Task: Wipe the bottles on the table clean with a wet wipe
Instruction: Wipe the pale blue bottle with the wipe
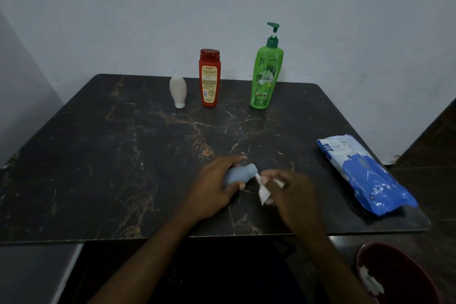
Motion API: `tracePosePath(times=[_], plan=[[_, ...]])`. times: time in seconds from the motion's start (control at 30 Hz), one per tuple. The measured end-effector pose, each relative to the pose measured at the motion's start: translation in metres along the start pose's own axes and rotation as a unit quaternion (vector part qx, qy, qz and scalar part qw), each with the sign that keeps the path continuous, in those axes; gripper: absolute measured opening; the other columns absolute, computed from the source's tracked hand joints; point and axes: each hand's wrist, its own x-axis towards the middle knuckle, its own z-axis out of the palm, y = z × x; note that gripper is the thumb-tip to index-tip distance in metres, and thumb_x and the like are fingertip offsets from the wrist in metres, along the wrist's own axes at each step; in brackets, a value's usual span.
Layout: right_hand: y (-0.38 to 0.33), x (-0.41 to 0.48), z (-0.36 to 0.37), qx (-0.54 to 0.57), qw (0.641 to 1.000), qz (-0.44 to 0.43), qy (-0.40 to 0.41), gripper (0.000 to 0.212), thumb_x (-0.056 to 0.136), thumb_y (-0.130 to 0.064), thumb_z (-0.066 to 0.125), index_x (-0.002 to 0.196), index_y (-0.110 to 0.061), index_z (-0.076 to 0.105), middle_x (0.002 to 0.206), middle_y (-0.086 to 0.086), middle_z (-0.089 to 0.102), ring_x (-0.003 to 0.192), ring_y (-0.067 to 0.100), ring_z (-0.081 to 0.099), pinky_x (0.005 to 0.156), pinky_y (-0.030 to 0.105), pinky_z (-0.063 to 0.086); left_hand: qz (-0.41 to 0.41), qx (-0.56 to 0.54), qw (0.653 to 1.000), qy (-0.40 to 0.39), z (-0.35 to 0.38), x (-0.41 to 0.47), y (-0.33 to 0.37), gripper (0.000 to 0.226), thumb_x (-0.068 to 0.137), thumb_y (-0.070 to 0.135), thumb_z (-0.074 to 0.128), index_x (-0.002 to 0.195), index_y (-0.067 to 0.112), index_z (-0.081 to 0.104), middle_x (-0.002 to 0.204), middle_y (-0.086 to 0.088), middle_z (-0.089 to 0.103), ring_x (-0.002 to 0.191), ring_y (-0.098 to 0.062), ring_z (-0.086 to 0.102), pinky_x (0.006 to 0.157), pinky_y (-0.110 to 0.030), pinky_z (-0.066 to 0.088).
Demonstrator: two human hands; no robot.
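Note:
My left hand [212,185] grips a small grey-blue bottle [240,174], held on its side just above the near middle of the dark marble table [111,155]. My right hand [291,192] pinches a crumpled white wet wipe [264,192] against the bottle's cap end. Three more bottles stand at the table's far edge: a small white tube on its cap [178,89], a red bottle [209,78] and a tall green pump bottle [266,74].
A blue pack of wet wipes [365,175] lies at the table's right edge. On the floor at lower right is a dark red bin [399,276] holding used white wipes. A pale wall rises right behind the table.

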Motion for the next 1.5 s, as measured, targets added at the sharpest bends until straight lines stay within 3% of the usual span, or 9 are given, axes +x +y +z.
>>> tracePosePath(times=[0.1,0.23,0.43,0.57,0.67,0.93,1.17,1.33,1.5], plan=[[-0.001,0.014,-0.016,0.010,0.997,-0.067,0.026,0.018,0.090,-0.021,0.066,0.103,-0.033,0.068,0.098,-0.015,0.066,0.093,-0.005,0.062,0.079,0.017,0.051,-0.002,0.010,1.000,-0.025,-0.001,0.000,0.002,0.055,0.085,0.035,0.078,0.136,0.025,0.058,0.128,0.010,0.060,0.114,-0.002,0.053,0.099,-0.022,0.042],[-0.010,0.023,-0.007,0.006,0.993,-0.122,-0.006,0.026,0.091,-0.009,0.063,0.115,-0.017,0.069,0.109,-0.001,0.065,0.100,0.006,0.061,0.086,0.016,0.048,0.006,0.026,0.998,-0.052,0.000,0.000,0.004,0.044,0.088,0.037,0.075,0.128,0.025,0.059,0.116,0.012,0.055,0.102,0.001,0.048,0.084,-0.007,0.034],[0.009,0.020,0.010,-0.227,0.931,-0.285,-0.030,0.033,0.089,-0.006,0.059,0.120,-0.015,0.066,0.116,0.007,0.056,0.105,0.024,0.052,0.085,0.034,0.047,0.002,0.032,0.998,-0.053,0.002,0.000,0.003,0.035,0.093,0.042,0.068,0.122,0.025,0.057,0.111,0.013,0.055,0.097,0.001,0.049,0.082,-0.015,0.037],[0.022,0.015,0.005,-0.246,0.928,-0.277,-0.032,0.043,0.084,-0.008,0.070,0.126,-0.016,0.063,0.112,0.005,0.053,0.098,0.016,0.050,0.079,0.026,0.046,-0.001,0.032,0.998,-0.060,0.001,-0.001,0.004,0.031,0.094,0.041,0.067,0.120,0.029,0.057,0.106,0.020,0.050,0.098,0.016,0.045,0.079,-0.003,0.033],[0.020,0.012,0.002,-0.218,0.930,-0.297,-0.010,0.040,0.079,-0.002,0.075,0.117,-0.012,0.068,0.100,0.007,0.058,0.084,0.016,0.055,0.068,0.027,0.050,0.004,0.034,0.998,-0.057,0.001,0.000,0.005,0.031,0.094,0.042,0.067,0.119,0.027,0.058,0.107,0.018,0.053,0.094,0.010,0.047,0.078,-0.006,0.035],[0.002,0.038,0.002,-0.161,0.959,-0.226,-0.063,0.008,0.092,-0.014,0.063,0.097,-0.013,0.069,0.101,0.002,0.056,0.092,0.017,0.054,0.081,0.031,0.045,0.015,0.038,0.998,-0.054,0.001,-0.001,0.006,0.028,0.093,0.040,0.069,0.114,0.025,0.059,0.107,0.009,0.058,0.093,0.000,0.051,0.074,-0.017,0.040],[0.013,0.012,0.000,-0.229,0.925,-0.302,-0.030,0.032,0.072,0.005,0.077,0.100,-0.011,0.072,0.094,0.006,0.058,0.084,0.022,0.055,0.065,0.034,0.050,0.007,0.028,0.998,-0.050,0.001,-0.002,0.007,0.027,0.093,0.041,0.069,0.113,0.026,0.060,0.106,0.011,0.060,0.094,0.001,0.053,0.074,-0.016,0.041],[-0.001,0.028,-0.001,-0.249,0.932,-0.257,-0.065,0.026,0.086,-0.008,0.068,0.111,-0.013,0.069,0.106,0.003,0.053,0.097,0.019,0.051,0.079,0.025,0.040,0.022,0.016,0.998,-0.050,0.000,-0.002,0.009,0.022,0.090,0.032,0.074,0.103,0.032,0.056,0.100,0.018,0.057,0.093,0.003,0.053,0.073,-0.013,0.040],[-0.010,0.046,0.002,-0.287,0.934,-0.185,-0.108,0.024,0.089,-0.021,0.065,0.112,-0.016,0.062,0.111,0.001,0.050,0.104,0.016,0.048,0.083,0.025,0.039,0.046,0.014,0.998,-0.040,0.000,-0.005,0.008,0.027,0.087,0.019,0.074,0.096,0.030,0.051,0.096,0.014,0.056,0.088,-0.003,0.054,0.073,-0.029,0.048]])
